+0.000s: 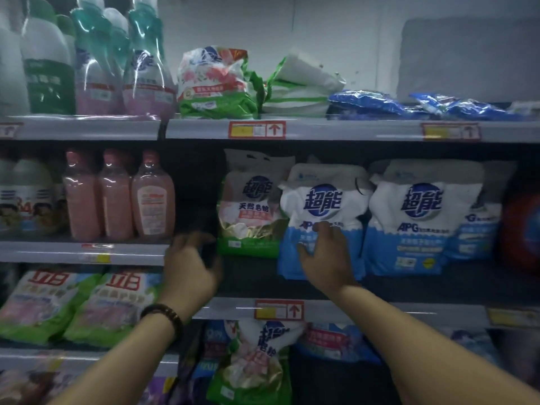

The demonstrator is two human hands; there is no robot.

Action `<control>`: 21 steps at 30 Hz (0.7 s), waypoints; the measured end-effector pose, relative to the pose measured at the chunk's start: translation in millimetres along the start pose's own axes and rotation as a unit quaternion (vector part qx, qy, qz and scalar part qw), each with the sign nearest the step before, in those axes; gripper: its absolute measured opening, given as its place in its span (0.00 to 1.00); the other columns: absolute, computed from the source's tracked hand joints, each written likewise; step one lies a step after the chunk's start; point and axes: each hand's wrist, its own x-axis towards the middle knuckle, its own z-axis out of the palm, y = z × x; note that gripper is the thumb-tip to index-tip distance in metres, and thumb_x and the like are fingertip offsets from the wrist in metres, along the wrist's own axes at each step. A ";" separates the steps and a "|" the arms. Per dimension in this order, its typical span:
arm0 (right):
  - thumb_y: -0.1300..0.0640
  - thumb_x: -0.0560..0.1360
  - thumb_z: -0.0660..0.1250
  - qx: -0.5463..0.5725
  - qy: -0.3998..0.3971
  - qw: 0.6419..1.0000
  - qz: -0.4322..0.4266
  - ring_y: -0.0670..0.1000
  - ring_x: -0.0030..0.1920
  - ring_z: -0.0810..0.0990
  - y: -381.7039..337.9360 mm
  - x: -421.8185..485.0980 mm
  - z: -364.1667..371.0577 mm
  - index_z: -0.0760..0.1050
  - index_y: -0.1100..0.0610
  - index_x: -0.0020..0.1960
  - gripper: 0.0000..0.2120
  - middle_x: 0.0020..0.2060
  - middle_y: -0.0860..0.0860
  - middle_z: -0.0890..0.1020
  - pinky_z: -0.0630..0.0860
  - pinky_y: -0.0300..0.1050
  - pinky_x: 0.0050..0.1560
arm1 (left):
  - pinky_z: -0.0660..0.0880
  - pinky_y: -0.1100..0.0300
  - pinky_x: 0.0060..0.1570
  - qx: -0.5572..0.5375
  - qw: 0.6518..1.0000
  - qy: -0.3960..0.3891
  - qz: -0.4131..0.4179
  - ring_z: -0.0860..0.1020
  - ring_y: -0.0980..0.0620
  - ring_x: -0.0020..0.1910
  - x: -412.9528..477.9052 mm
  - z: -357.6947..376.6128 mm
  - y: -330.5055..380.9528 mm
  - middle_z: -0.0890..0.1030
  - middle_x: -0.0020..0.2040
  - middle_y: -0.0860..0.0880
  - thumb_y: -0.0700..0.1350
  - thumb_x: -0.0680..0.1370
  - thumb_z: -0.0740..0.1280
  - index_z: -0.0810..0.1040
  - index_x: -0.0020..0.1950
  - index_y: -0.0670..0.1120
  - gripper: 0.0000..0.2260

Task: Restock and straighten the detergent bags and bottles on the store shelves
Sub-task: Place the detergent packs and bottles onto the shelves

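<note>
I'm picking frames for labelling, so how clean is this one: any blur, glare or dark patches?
Head view: dim overall, with soft edges. The left hand is smeared by motion blur, while the right hand on the blue-and-white bag is sharper. White glare streaks cross the wrapped bottles at top left, and the shelf gap above the left hand is nearly black.

The single head-worn camera faces the store shelves (350, 129) squarely from close by, looking slightly down.

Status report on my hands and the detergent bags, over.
Left hand open at the shelf gap. Right hand pressing the blue-white bag. Green bag stands between them.
</note>
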 end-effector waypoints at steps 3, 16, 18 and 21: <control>0.49 0.79 0.71 -0.016 0.006 0.999 0.034 0.62 0.64 0.73 35.6 -3.9 -14.0 0.70 0.59 0.70 0.25 0.63 0.60 0.73 0.75 0.59 0.64 | 0.74 0.56 0.56 -0.095 0.993 -0.075 -0.009 0.81 0.44 0.59 -13.5 57.0 48.3 0.81 0.60 0.45 0.50 0.76 0.76 0.81 0.63 0.46 0.18; 0.39 0.81 0.68 0.049 -0.108 0.990 0.077 0.60 0.73 0.71 104.4 8.7 -22.0 0.53 0.53 0.83 0.40 0.75 0.56 0.67 0.72 0.54 0.67 | 0.81 0.48 0.58 -0.297 0.933 -0.146 -0.138 0.83 0.49 0.57 24.5 183.5 88.7 0.82 0.59 0.54 0.62 0.68 0.80 0.74 0.70 0.51 0.35; 0.44 0.82 0.69 0.020 -0.111 0.991 0.072 0.60 0.76 0.68 106.7 4.5 -8.5 0.47 0.50 0.85 0.42 0.77 0.57 0.63 0.72 0.54 0.70 | 0.79 0.48 0.57 -0.311 0.928 -0.141 -0.150 0.82 0.47 0.58 22.0 191.4 88.3 0.82 0.57 0.54 0.55 0.74 0.79 0.75 0.69 0.51 0.27; 0.48 0.81 0.71 0.007 -0.101 0.992 0.076 0.59 0.80 0.62 117.6 -2.3 5.1 0.42 0.43 0.86 0.46 0.79 0.56 0.59 0.70 0.55 0.75 | 0.79 0.45 0.60 -0.270 0.941 -0.129 -0.156 0.80 0.45 0.56 17.2 201.6 83.8 0.79 0.59 0.50 0.56 0.76 0.77 0.72 0.73 0.48 0.30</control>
